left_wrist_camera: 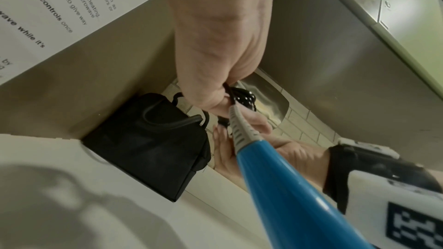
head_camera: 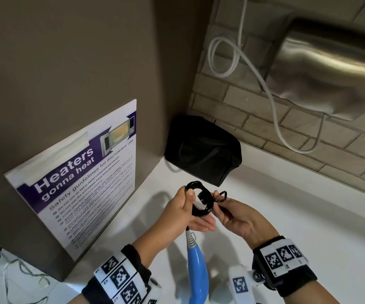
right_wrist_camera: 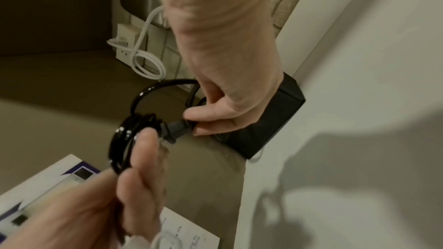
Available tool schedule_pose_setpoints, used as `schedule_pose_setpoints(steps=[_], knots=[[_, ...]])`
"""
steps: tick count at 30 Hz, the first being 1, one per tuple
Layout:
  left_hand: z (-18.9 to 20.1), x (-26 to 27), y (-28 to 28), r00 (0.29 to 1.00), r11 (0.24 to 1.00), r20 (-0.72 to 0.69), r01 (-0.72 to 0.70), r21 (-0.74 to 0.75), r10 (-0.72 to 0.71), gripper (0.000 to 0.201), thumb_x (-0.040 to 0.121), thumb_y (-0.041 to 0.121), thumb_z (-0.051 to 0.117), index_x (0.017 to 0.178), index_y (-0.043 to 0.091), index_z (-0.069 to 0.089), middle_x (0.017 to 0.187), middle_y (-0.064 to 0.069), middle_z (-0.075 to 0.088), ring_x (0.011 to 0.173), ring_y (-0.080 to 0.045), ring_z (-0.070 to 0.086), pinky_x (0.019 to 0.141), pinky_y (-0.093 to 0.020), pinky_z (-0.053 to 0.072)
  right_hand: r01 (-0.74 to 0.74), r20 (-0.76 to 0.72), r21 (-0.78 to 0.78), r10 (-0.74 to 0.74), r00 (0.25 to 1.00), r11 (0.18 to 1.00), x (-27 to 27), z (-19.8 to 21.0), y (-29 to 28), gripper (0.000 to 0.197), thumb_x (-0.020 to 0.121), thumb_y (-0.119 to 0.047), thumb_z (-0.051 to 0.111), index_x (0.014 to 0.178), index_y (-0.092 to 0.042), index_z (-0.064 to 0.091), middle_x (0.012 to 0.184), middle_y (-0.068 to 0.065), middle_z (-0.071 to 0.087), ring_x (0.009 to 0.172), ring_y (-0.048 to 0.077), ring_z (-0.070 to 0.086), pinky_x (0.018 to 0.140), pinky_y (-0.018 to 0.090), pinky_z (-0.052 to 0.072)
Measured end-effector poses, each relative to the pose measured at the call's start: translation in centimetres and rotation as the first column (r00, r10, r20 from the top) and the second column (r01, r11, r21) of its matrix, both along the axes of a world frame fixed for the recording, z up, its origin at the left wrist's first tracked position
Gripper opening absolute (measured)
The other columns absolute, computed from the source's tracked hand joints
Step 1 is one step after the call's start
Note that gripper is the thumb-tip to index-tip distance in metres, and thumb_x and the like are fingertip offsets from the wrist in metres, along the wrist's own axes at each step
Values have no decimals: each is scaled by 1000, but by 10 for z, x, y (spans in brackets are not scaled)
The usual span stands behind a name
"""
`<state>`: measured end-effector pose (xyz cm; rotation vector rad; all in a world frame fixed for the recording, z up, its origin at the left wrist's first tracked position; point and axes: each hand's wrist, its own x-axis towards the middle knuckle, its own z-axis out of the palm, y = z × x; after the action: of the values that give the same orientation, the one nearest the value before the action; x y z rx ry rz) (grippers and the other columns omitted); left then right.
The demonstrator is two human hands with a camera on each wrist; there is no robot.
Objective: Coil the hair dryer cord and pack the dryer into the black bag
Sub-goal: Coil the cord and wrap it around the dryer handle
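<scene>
A blue hair dryer hangs by its cord below my hands; its blue handle fills the lower right of the left wrist view. My left hand grips the black cord coil, thumb pressed on the loops. My right hand pinches the plug end of the cord just right of the coil, with a loose loop arcing above. The black bag sits zipped in the corner of the white counter, behind my hands.
A brown panel with a microwave safety poster stands on the left. A brick wall with a white cable and a steel hand dryer lies behind. Thin wires trail at lower left.
</scene>
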<state>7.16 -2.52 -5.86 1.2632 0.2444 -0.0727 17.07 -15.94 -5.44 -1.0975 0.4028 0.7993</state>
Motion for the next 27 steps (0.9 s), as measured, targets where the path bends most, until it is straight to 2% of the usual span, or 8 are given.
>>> schedule_pose_setpoints(steps=[2,6,9,13,16,18,22,27], knots=[[-1,1,0,1000,1000,2,-1,9,0,28,101,40,23,89,21,40,73,-20,72,67,-35,72,61,-31,60,1,3,5,-1,1000,1000,-4,2,0,46,92,10,43,55,4,70,56,4,66,51,14,69,47,18,56],[-3,3,-1,1000,999,11,-9,39,8,30,102,39,23,99,14,39,74,-22,72,69,-40,72,62,-35,61,21,-7,12,-21,1000,1000,-13,2,5,25,91,9,46,74,4,64,61,7,67,53,14,69,46,17,55],[-5,4,-1,1000,998,-14,-16,56,17,31,102,37,23,104,11,39,78,-24,72,70,-40,71,65,-38,61,67,-27,70,-65,998,995,-15,-1,5,29,90,10,47,69,6,67,61,6,66,53,14,69,48,18,56],[-11,5,0,999,985,-20,-26,168,30,27,103,32,28,104,9,41,96,-32,66,75,-40,72,67,-50,60,-154,55,40,151,987,987,-25,4,10,12,83,0,54,81,0,66,63,11,65,54,19,64,46,26,54],[-11,3,0,1000,986,-29,-3,168,8,15,103,14,25,104,10,39,83,-27,67,66,-38,71,62,-44,61,-207,97,19,204,974,978,-29,9,10,18,85,-4,53,76,-3,69,60,9,66,47,16,63,42,23,51],[-12,3,1,1000,983,-23,-1,186,6,14,102,9,27,102,11,40,75,-21,68,63,-38,71,60,-41,61,-200,111,46,194,975,979,-29,8,7,17,83,-2,53,83,-5,69,70,9,69,57,16,67,49,23,54],[-15,5,5,995,978,-52,-69,197,81,16,103,16,29,96,14,43,84,-24,65,64,-40,71,63,-48,60,-274,166,97,256,952,957,-28,8,5,21,78,-1,54,95,4,65,90,15,67,75,20,66,70,25,55],[-13,4,2,994,947,-46,-83,310,102,24,103,28,26,92,14,42,84,-13,64,55,-22,71,53,-31,59,-407,247,85,376,893,910,-33,15,6,40,72,-14,70,107,3,59,77,11,57,62,22,50,65,33,38]])
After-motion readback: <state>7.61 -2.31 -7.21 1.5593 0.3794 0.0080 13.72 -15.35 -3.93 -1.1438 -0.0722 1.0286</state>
